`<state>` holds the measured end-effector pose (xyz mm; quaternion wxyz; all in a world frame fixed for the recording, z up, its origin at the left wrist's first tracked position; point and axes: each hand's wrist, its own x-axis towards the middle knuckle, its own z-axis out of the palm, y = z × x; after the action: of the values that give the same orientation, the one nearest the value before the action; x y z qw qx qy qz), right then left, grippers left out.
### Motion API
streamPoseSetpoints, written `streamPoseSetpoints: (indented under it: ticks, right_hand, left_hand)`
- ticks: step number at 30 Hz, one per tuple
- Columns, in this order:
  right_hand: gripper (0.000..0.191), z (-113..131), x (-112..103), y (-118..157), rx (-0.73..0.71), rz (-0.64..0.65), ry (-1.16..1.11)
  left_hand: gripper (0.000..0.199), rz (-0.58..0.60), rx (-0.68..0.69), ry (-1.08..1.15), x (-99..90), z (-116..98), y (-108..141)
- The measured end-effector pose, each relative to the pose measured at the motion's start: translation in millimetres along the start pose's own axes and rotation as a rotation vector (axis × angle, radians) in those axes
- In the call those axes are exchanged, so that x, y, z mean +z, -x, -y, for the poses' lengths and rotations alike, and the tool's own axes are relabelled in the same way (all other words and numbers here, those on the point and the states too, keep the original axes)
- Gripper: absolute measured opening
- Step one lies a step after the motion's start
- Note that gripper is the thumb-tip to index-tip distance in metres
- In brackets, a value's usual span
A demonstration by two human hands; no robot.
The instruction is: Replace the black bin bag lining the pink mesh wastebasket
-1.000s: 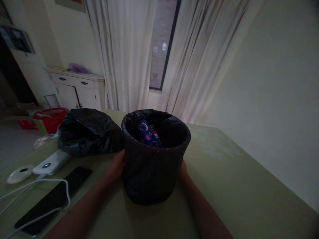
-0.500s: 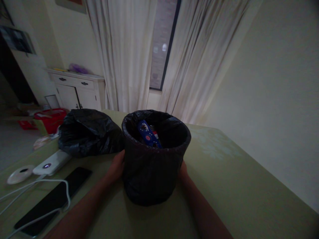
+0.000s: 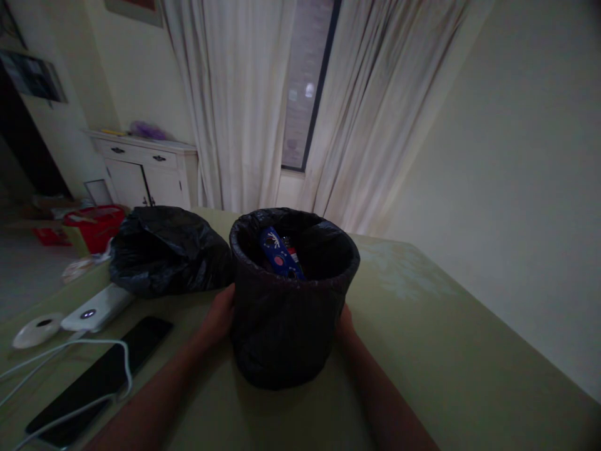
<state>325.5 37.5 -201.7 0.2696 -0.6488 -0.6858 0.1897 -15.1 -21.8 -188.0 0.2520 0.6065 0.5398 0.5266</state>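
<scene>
Since both hands are on the black-lined bin, main risk is the hold itself: left hand against its left side, right hand against its right, two-handed grip closed around it. Fingers hidden behind the sides, so can't tell how firm. Bin stands upright on the table, centre, in front of the person. Liner looks like slick, loose plastic; palms could slip on it, or drag it down and pull the folded rim inward. Uneven push from one hand could tip the bin, and the blue printed item, leaning inside near the rim with a red-and-white item behind it, could shift or spill. Crumpled black bag is right by the bin's left side, touching or not unclear; a shove left could snag it or push it into the white device. Left forearm runs near the phone and the looped white cable lying across it, so a careless sweep could catch the loop and drag things. Right side, less to hit.
</scene>
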Motion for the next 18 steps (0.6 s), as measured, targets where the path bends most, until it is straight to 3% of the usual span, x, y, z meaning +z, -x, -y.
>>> streamPoseSetpoints:
  ticks: [3,18]
  right_hand:
    - [0.033,11.4,-6.0,3.8,0.105,0.014,0.009]
    - [0.029,10.4,-5.8,3.9,0.101,-0.008,-0.067]
  left_hand:
    - [0.020,-0.009,-0.010,0.006,0.9,-0.2,-0.5]
    - [0.021,0.007,0.016,0.020,2.9,5.5,0.2]
